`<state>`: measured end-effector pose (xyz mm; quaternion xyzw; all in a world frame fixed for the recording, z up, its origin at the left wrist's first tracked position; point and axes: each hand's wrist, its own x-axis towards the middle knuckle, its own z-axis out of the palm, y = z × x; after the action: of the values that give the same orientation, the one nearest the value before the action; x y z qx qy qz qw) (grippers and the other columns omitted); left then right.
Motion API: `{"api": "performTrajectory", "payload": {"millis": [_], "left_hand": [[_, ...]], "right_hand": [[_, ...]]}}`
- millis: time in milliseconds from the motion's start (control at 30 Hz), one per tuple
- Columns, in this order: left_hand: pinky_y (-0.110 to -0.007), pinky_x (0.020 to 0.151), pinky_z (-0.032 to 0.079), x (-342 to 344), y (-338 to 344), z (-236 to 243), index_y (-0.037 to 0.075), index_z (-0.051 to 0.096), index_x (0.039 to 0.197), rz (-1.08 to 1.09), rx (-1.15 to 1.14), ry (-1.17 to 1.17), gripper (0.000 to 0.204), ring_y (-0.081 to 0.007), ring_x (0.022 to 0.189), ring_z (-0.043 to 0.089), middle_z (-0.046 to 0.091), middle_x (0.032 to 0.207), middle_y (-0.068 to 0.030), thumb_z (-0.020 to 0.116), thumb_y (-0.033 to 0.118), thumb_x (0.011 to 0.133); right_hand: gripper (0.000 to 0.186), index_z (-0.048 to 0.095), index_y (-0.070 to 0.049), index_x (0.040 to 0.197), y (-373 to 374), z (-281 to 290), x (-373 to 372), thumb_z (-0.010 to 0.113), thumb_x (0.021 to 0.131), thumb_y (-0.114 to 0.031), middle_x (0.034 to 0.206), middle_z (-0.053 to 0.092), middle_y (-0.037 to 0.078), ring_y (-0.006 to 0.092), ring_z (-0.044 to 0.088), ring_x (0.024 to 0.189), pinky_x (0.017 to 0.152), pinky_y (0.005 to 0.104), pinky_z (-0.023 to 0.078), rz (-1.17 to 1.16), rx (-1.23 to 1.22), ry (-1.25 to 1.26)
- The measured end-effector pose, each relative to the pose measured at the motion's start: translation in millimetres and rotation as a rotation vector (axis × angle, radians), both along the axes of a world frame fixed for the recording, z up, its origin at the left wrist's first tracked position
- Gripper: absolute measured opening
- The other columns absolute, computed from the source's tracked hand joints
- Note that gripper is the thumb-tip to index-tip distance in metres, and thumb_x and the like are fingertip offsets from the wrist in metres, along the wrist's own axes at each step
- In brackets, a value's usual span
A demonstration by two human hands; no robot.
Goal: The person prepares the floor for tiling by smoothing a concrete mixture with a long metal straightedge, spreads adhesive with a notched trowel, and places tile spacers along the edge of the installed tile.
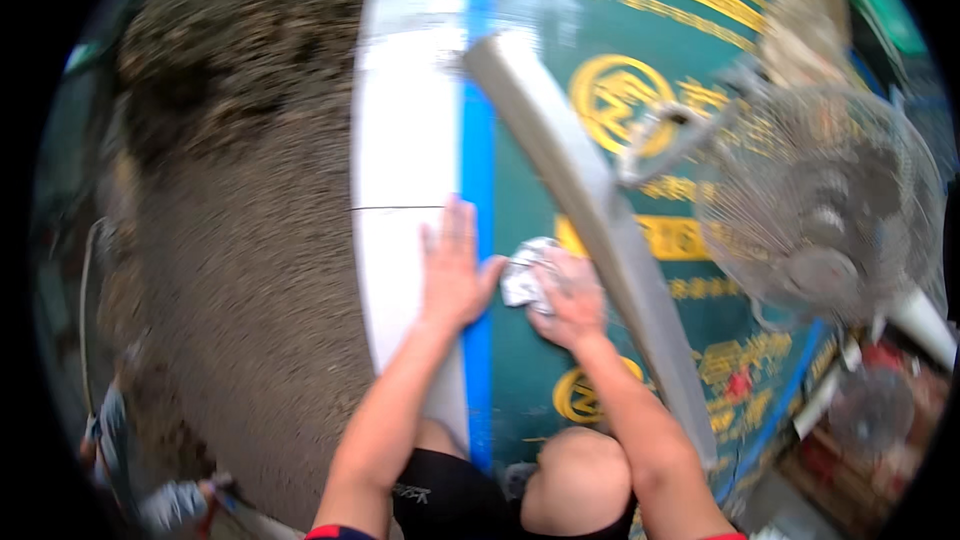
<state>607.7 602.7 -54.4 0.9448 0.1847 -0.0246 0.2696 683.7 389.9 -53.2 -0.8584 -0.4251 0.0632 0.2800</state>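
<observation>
My left hand [453,278] lies flat, fingers stretched forward, on the white slabs [405,130] beside a long blue strip [478,165]; its thumb reaches across the strip. To its right, my right hand [573,302] presses a crumpled white cloth or paper [520,272] with dark marks, partly hidden by the fingers. That wad sits on the green sheet [520,380] printed in yellow, just right of the blue strip. A thin dark joint line crosses the white slabs near my left fingertips.
A long grey bar [590,190] lies slantwise on the green sheet, close to my right hand and forearm. A wire-caged fan [822,205] stands at the right. Rough brown soil [250,230] borders the slabs on the left. Another person's leg [175,508] shows at the lower left.
</observation>
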Motion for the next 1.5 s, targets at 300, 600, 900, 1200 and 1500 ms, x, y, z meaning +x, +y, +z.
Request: {"api": "performTrajectory", "payload": {"millis": [300,600,900,1200,1500], "left_hand": [[-0.05,0.127,0.007,-26,64,13,-0.004,0.015,0.16,0.139,0.179,0.179,0.099,-0.034,0.158,0.008,0.011,0.169,-0.0215,0.055,0.06,0.096],[-0.055,0.124,0.013,-27,83,40,-0.009,0.027,0.154,0.229,0.352,0.093,0.081,-0.0459,0.154,0.013,0.019,0.164,-0.0291,0.066,0.031,0.095],[-0.039,0.078,0.051,29,124,18,0.006,0.059,0.084,-0.383,0.245,-0.17,0.006,-0.0282,0.086,0.059,0.058,0.086,-0.0094,0.06,0.005,0.079],[-0.037,0.088,0.05,12,206,44,0.005,0.061,0.093,-0.693,0.485,0.095,0.016,-0.0238,0.097,0.058,0.059,0.095,-0.0088,0.059,-0.002,0.078],[-0.04,0.083,0.053,16,177,51,0.002,0.067,0.096,-0.388,0.325,-0.118,0.014,-0.0287,0.093,0.062,0.063,0.094,-0.0115,0.064,-0.001,0.083]], "right_hand": [[0.062,0.062,-0.015,0.13,10,3,-4,0.076,0.07,-0.022,0.146,0.052,0.014,0.0359,0.05,0.136,0.115,0.0544,0.037,0.007,-0.079,-0.093],[0.062,0.063,-0.015,0.129,7,-2,-5,0.076,0.069,-0.021,0.145,0.052,0.014,0.0367,0.05,0.134,0.115,0.0536,0.038,-0.002,-0.058,-0.104],[0.061,0.063,-0.014,0.129,8,1,-3,0.075,0.069,-0.019,0.145,0.052,0.015,0.0369,0.051,0.134,0.113,0.0541,0.04,-0.001,-0.043,-0.092],[0.065,0.06,-0.017,0.134,6,-3,-4,0.076,0.071,-0.022,0.147,0.052,0.013,0.0345,0.05,0.136,0.115,0.0532,0.037,-0.016,-0.038,-0.075],[0.064,0.061,-0.017,0.131,8,-2,-3,0.077,0.069,-0.021,0.145,0.052,0.013,0.0347,0.051,0.135,0.114,0.0538,0.038,-0.018,-0.04,-0.063]]}}
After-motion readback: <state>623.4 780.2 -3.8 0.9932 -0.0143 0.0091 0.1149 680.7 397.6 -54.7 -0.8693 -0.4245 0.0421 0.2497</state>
